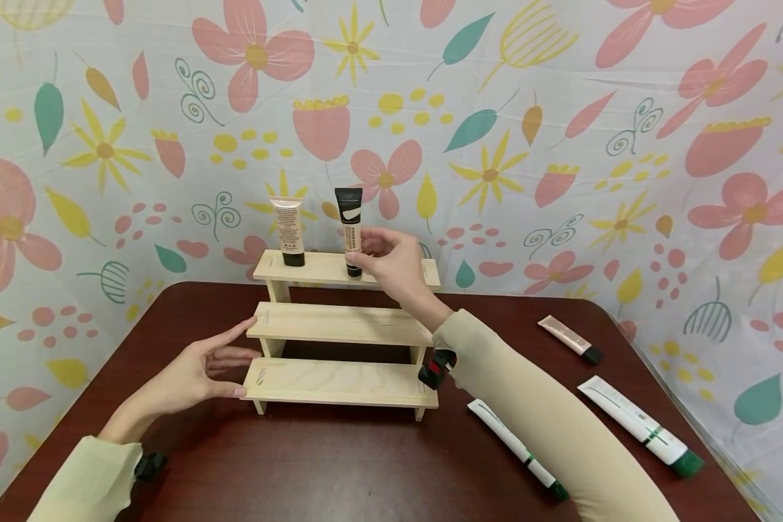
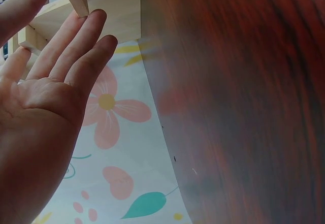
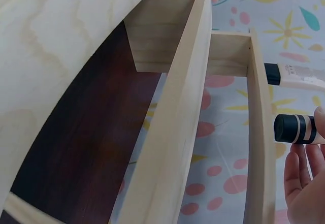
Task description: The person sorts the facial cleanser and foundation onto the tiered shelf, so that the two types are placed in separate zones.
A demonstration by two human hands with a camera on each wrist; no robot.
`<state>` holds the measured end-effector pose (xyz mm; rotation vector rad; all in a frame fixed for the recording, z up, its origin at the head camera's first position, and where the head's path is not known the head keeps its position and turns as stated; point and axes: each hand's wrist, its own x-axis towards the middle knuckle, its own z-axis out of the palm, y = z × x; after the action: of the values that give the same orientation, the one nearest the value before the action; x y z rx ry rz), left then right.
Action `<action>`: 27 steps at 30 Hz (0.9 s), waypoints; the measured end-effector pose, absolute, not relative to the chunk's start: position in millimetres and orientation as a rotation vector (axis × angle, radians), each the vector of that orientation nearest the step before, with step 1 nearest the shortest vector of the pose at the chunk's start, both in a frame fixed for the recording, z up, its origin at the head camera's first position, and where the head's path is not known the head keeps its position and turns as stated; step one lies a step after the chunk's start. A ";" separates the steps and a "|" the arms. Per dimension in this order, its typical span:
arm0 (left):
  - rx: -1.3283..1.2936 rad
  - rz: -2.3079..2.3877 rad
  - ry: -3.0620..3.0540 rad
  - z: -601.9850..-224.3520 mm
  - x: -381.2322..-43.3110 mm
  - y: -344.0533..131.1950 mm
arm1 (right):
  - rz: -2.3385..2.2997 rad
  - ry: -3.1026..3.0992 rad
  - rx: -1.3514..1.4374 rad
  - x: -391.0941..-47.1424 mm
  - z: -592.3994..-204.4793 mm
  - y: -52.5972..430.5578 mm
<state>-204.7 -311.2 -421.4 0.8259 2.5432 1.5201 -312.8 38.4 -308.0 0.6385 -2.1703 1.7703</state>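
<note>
A three-tier wooden rack (image 1: 339, 322) stands on the dark table. My right hand (image 1: 394, 264) pinches an upright beige tube with a black crimped end (image 1: 349, 217) at the top tier, its black cap pointing down. In the right wrist view, a narrow gap shows between this tube's cap (image 3: 288, 128) and the shelf board. To its left, another beige tube (image 1: 289, 228) stands on its black cap on the top tier. My left hand (image 1: 199, 370) is at the rack's left side, fingers extended, thumb by the bottom tier and index finger by the middle one.
On the table's right side lie a small pinkish tube with a black cap (image 1: 568, 337) and a white tube with a green cap (image 1: 639, 420). Another white-and-green tube (image 1: 512, 442) lies partly beneath my right forearm. A flower-patterned cloth (image 1: 391, 87) hangs behind the table.
</note>
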 end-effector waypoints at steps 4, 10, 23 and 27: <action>0.832 1.525 2.536 -420.8 -204.6 -311.0 | 1.766 -2.179 0.605 -319.4 -309.1 29.4; 0.830 1.531 2.527 -419.9 -204.6 -310.5 | 1.761 -2.173 0.588 -325.5 -309.5 18.0; 0.834 1.532 2.527 -421.8 -205.3 -311.5 | 1.699 -2.187 0.618 -330.2 -313.2 11.2; 0.830 1.529 2.532 -422.0 -205.5 -312.0 | 1.693 -2.191 0.626 -330.5 -313.1 11.1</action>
<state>-205.5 -312.0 -422.0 0.8297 2.5322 1.5294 -330.5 11.1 -313.1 0.6262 -2.1905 1.6934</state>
